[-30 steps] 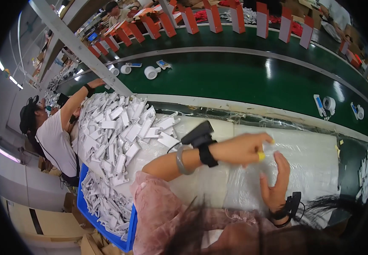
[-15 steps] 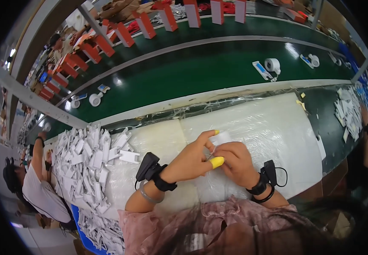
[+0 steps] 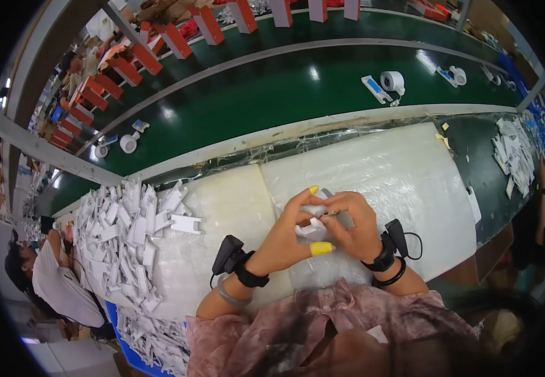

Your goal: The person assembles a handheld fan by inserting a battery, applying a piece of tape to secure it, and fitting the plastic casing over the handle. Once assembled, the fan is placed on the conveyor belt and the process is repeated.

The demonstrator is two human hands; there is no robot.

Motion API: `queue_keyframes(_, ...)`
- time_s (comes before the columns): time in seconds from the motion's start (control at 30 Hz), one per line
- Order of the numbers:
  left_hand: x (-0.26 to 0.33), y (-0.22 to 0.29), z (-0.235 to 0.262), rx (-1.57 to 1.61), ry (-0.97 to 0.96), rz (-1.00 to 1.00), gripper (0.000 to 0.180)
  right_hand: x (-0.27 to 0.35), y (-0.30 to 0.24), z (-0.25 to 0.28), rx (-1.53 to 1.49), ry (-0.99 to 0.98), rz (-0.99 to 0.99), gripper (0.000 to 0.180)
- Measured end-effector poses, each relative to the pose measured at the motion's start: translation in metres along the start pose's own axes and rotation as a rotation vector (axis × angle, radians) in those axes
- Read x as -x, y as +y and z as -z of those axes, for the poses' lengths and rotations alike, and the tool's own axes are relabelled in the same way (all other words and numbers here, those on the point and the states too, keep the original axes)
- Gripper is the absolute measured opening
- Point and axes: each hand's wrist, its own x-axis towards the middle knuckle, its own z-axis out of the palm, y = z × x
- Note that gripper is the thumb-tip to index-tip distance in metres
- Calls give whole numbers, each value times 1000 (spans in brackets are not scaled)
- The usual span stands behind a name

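My left hand (image 3: 285, 239), with yellow covers on its thumb and index fingertips, curls round a white plastic part (image 3: 311, 230) above the padded work surface. The thumb stretches out below the part and the index finger reaches above it. My right hand (image 3: 356, 227) grips the same part from the other side, its thumb and index finger pinched at a small spot. What lies in that pinch is too small to make out. The fingers of both hands partly hide the part. Each wrist carries a black strap with a small box.
Clear film covers the pale pad (image 3: 404, 182). Left of it lies a heap of white plastic pieces (image 3: 121, 239), above a blue bin (image 3: 128, 358). Beyond runs a green conveyor (image 3: 247, 103) with white round devices (image 3: 392, 81) and orange-white boxes (image 3: 241, 16). Co-workers are at both sides.
My hands have turned and spread slightly, and the white part now shows between them. The whole view has shifted a little up. The devices on the conveyor appear slightly further left.
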Motion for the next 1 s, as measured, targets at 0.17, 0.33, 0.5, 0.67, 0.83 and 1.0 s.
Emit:
queue_keyframes(0.17,3,-25,-8,48,238,-93,78,4,1,-2,-97,46,-180,15)
queue_keyframes(0.33,-2,-13,13,387,244,152,74,3,-2,6,-611,-84,-659,15)
queue_keyframes(0.5,4,15,18,-394,-24,-50,71,-8,-5,25,-771,-393,-733,16)
queue_keyframes(0.67,7,36,46,-457,-173,-85,66,-12,-9,34,-902,-829,-548,22)
queue_keyframes(0.83,19,48,37,-508,-170,-130,63,-6,-14,28,-814,-802,-703,20)
queue_keyframes(1.0,15,32,18,-578,20,-266,55,1,-16,18,139,-218,-28,16)
